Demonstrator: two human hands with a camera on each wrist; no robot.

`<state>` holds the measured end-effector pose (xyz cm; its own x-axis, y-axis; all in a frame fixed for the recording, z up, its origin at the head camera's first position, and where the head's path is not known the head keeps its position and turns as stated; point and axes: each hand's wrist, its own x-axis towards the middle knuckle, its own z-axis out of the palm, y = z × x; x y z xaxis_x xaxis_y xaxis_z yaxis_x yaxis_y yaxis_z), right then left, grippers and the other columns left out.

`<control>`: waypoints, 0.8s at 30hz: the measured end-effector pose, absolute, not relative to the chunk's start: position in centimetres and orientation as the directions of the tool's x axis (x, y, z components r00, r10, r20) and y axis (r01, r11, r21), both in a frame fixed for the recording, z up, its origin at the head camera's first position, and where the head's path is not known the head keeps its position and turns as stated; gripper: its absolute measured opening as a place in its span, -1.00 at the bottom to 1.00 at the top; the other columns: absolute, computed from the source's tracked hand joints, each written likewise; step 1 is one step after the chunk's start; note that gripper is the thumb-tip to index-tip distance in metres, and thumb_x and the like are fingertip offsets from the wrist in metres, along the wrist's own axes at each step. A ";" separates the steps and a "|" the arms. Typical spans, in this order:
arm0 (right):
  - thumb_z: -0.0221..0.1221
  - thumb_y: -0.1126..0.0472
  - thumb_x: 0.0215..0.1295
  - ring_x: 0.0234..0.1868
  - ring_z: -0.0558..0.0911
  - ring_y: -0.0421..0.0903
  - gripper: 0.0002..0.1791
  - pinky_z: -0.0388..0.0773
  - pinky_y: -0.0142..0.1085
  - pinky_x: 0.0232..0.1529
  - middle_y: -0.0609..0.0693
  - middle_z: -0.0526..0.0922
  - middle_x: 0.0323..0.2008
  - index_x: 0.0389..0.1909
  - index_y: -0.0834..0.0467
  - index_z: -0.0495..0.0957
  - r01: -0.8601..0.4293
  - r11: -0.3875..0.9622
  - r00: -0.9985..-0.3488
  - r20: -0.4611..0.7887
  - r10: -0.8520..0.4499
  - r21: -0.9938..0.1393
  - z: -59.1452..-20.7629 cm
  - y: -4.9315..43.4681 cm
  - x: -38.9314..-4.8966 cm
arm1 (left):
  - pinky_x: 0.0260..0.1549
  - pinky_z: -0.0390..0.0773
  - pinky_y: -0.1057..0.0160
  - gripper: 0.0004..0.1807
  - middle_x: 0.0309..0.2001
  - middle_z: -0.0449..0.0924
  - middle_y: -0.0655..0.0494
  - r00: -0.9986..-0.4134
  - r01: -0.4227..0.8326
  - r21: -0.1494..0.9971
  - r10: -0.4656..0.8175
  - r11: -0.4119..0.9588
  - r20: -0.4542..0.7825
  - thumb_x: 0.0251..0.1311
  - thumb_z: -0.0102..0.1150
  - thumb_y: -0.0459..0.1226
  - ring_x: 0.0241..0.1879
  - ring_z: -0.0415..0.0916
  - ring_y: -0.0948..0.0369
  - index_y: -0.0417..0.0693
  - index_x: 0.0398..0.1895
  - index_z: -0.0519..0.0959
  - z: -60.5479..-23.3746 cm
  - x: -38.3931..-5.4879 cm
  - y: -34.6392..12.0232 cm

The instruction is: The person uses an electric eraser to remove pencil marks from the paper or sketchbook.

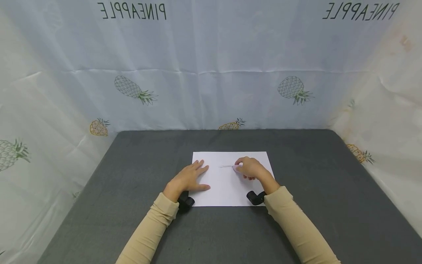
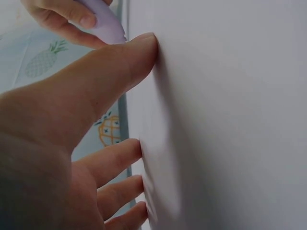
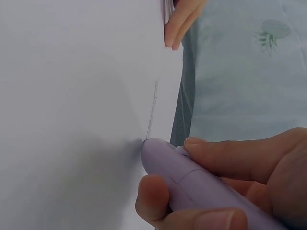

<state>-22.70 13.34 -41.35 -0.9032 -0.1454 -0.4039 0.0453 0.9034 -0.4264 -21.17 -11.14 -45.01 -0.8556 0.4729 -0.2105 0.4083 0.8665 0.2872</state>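
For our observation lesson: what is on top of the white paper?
The left hand touches it; the right hand holds a lilac tool at a thin line. Paper under the left fingers is covered.

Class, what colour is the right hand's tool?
The tool is pale purple, clearest in the right wrist view.

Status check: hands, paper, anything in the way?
Left hand spread on white paper. Right hand gripping lilac tool, nose at one end of thin line on paper. No obstruction seen there.
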 end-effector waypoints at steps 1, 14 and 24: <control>0.03 0.10 0.42 -0.72 0.36 -0.17 -0.60 0.32 -0.41 -0.68 -0.03 0.46 -0.68 0.22 0.11 0.46 0.047 0.902 -0.904 -0.402 -0.144 -0.430 -41.3 13.3 -22.7 | 0.48 0.09 -0.09 -0.13 0.55 -0.01 -0.06 -0.856 0.408 0.287 0.473 0.867 -0.211 0.14 0.22 0.15 0.56 -0.09 -0.06 0.03 0.47 0.19 -45.0 -21.2 -11.1; 0.03 0.10 0.42 -0.73 0.34 -0.16 -0.59 0.33 -0.41 -0.67 -0.03 0.46 -0.68 0.23 0.11 0.45 0.045 0.899 -0.895 -0.417 -0.157 -0.436 -41.5 13.5 -22.8 | 0.49 0.08 -0.08 -0.12 0.55 -0.02 -0.06 -0.853 0.407 0.297 0.475 0.864 -0.215 0.15 0.21 0.14 0.56 -0.10 -0.06 0.03 0.48 0.18 -44.9 -21.2 -11.1; 0.01 0.11 0.43 -0.73 0.35 -0.19 -0.58 0.32 -0.42 -0.68 -0.05 0.45 -0.70 0.24 0.12 0.43 0.056 0.881 -0.908 -0.392 -0.151 -0.469 -41.6 13.3 -23.1 | 0.48 0.10 -0.09 -0.13 0.55 -0.01 -0.07 -0.852 0.416 0.288 0.480 0.863 -0.209 0.15 0.20 0.14 0.56 -0.09 -0.08 0.02 0.47 0.19 -44.9 -21.1 -11.2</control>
<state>-23.12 13.30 -41.62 -0.9076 -0.1513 -0.3917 0.0557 0.8813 -0.4693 -21.13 -11.17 -44.90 -0.8519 0.4803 -0.2086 0.4159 0.8626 0.2879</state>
